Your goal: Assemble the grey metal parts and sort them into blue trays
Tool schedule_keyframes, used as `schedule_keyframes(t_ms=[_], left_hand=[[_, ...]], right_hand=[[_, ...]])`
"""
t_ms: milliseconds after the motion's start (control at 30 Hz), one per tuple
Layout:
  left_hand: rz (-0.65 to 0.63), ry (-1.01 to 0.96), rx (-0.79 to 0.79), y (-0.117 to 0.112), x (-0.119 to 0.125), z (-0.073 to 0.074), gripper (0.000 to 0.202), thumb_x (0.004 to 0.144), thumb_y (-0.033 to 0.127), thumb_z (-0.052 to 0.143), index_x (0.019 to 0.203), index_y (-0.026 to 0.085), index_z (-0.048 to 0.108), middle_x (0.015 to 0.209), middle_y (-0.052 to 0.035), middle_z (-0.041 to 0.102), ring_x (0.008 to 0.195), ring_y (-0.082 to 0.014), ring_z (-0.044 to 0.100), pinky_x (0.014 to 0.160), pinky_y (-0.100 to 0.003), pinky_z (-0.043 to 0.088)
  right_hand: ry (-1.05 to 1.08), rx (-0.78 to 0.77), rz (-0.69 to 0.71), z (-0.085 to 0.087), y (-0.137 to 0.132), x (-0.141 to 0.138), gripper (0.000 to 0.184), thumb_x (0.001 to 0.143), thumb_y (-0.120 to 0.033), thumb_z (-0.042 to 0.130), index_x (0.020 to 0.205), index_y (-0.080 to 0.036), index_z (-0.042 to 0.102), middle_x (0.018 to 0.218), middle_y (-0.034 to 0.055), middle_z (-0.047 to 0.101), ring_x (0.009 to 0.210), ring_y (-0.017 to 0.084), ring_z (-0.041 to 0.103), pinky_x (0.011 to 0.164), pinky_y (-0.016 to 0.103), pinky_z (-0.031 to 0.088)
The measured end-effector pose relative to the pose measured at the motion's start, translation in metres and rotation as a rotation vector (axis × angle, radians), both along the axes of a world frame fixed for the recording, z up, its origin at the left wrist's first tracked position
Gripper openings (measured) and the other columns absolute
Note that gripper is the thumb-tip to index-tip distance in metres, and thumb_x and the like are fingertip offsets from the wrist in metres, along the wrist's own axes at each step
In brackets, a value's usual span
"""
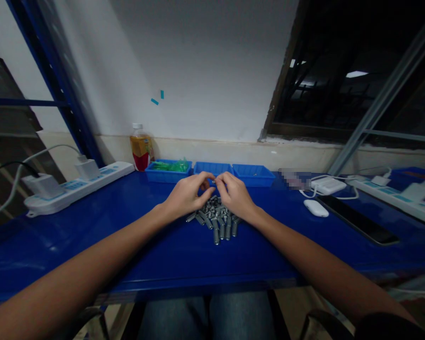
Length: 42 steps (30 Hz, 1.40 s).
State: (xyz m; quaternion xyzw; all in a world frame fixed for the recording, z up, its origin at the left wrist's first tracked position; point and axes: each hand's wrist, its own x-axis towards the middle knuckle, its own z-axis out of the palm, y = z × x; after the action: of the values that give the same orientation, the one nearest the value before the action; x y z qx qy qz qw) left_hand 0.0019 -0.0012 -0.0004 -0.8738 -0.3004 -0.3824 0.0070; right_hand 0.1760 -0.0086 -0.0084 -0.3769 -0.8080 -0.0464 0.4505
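Left hand (pixel 186 196), right hand (pixel 235 194) curled, fingertips meeting; hold unclear. Short grey metal cylinders (pixel 217 219) heaped beneath; shallow blue plastic tray (pixel 255 169) beyond fingertips near-bare.

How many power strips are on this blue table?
2: the left power strip lies at the table's left end, the right power strip at its right end, partly cropped.

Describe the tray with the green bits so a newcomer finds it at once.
On the blue table, look along the back edge, where three blue trays sit in a row. The one meant is the leftmost tray, next to the drink bottle. It alone holds green pieces; the middle tray and right tray show no green.
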Motion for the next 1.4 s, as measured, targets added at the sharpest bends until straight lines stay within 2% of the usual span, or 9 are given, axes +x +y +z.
schedule_keyframes(t_ms=[167, 267, 333, 600, 867, 1067, 1167, 1267, 1400], left_hand=[[0.044, 0.007, 0.015, 0.0001, 0.0005, 0.0020, 0.018, 0.088, 0.028, 0.045, 0.097, 0.015, 0.054, 0.076, -0.0026, 0.063, 0.068, -0.0129, 0.058, 0.060, -0.024, 0.044], [0.077, -0.014, -0.009, -0.0002, 0.0005, 0.0031, 0.018, 0.090, 0.028, 0.042, 0.094, 0.014, 0.054, 0.077, -0.0034, 0.063, 0.068, -0.0131, 0.058, 0.062, -0.025, 0.043], [0.093, -0.020, -0.023, -0.0004, 0.0005, 0.0034, 0.019, 0.090, 0.027, 0.041, 0.091, 0.014, 0.055, 0.078, -0.0039, 0.063, 0.067, -0.0130, 0.058, 0.061, -0.025, 0.043], [0.106, 0.091, -0.020, -0.0006, -0.0001, 0.0060, 0.031, 0.094, 0.029, 0.033, 0.074, 0.015, 0.053, 0.062, -0.0009, 0.056, 0.058, -0.0126, 0.054, 0.056, -0.025, 0.039], [0.014, -0.005, -0.008, -0.0005, -0.0012, 0.0031, 0.027, 0.085, 0.023, 0.047, 0.110, 0.015, 0.049, 0.081, -0.0035, 0.063, 0.074, -0.0149, 0.060, 0.065, -0.027, 0.046], [0.042, 0.030, 0.009, 0.0014, -0.0014, 0.0017, 0.020, 0.088, 0.029, 0.045, 0.099, 0.016, 0.056, 0.073, -0.0020, 0.061, 0.064, -0.0127, 0.057, 0.060, -0.025, 0.044], [0.078, 0.022, -0.017, 0.0018, -0.0027, 0.0025, 0.022, 0.090, 0.030, 0.041, 0.094, 0.016, 0.057, 0.072, -0.0018, 0.062, 0.061, -0.0121, 0.055, 0.058, -0.025, 0.043], [0.077, 0.033, -0.025, 0.0020, -0.0028, 0.0026, 0.023, 0.091, 0.027, 0.038, 0.087, 0.015, 0.057, 0.071, -0.0015, 0.061, 0.061, -0.0121, 0.055, 0.058, -0.024, 0.040], [0.071, 0.066, -0.038, 0.0028, -0.0010, 0.0016, 0.029, 0.093, 0.029, 0.034, 0.076, 0.015, 0.054, 0.063, 0.0002, 0.055, 0.057, -0.0116, 0.052, 0.054, -0.023, 0.036]], right_hand=[[-0.014, -0.008, 0.028, -0.0004, -0.0012, -0.0012, 0.020, 0.092, -0.024, 0.035, 0.078, -0.019, 0.050, 0.075, 0.0036, 0.055, 0.074, 0.016, 0.053, 0.071, 0.028, 0.041], [0.019, -0.016, 0.049, -0.0004, -0.0028, -0.0015, 0.011, 0.090, -0.022, 0.042, 0.095, -0.018, 0.050, 0.081, 0.0041, 0.057, 0.077, 0.016, 0.055, 0.072, 0.029, 0.043], [0.019, -0.003, 0.063, -0.0005, -0.0037, -0.0018, 0.017, 0.086, -0.020, 0.046, 0.103, -0.018, 0.048, 0.083, 0.0044, 0.057, 0.077, 0.017, 0.055, 0.072, 0.029, 0.044], [-0.037, 0.052, 0.063, -0.0009, -0.0044, -0.0042, 0.009, 0.088, -0.020, 0.044, 0.092, -0.019, 0.052, 0.083, 0.0054, 0.057, 0.077, 0.017, 0.055, 0.075, 0.030, 0.044], [0.001, 0.022, 0.001, -0.0004, 0.0000, -0.0023, 0.021, 0.092, -0.023, 0.036, 0.079, -0.019, 0.052, 0.076, 0.0046, 0.058, 0.076, 0.017, 0.055, 0.072, 0.028, 0.041], [-0.008, 0.000, -0.005, -0.0044, 0.0019, -0.0016, 0.023, 0.092, -0.024, 0.036, 0.076, -0.019, 0.052, 0.073, 0.0039, 0.057, 0.073, 0.017, 0.055, 0.069, 0.028, 0.041], [0.032, -0.011, 0.005, -0.0041, 0.0006, -0.0011, 0.013, 0.090, -0.025, 0.042, 0.091, -0.019, 0.054, 0.074, 0.0031, 0.058, 0.073, 0.017, 0.055, 0.069, 0.029, 0.042], [0.020, 0.007, 0.034, -0.0026, -0.0013, -0.0008, 0.019, 0.086, -0.022, 0.048, 0.104, -0.018, 0.050, 0.079, 0.0036, 0.058, 0.075, 0.017, 0.055, 0.071, 0.029, 0.044], [-0.060, 0.039, 0.070, 0.0006, -0.0041, -0.0017, 0.011, 0.086, -0.018, 0.046, 0.095, -0.018, 0.053, 0.084, 0.0057, 0.057, 0.079, 0.017, 0.055, 0.075, 0.030, 0.043]])
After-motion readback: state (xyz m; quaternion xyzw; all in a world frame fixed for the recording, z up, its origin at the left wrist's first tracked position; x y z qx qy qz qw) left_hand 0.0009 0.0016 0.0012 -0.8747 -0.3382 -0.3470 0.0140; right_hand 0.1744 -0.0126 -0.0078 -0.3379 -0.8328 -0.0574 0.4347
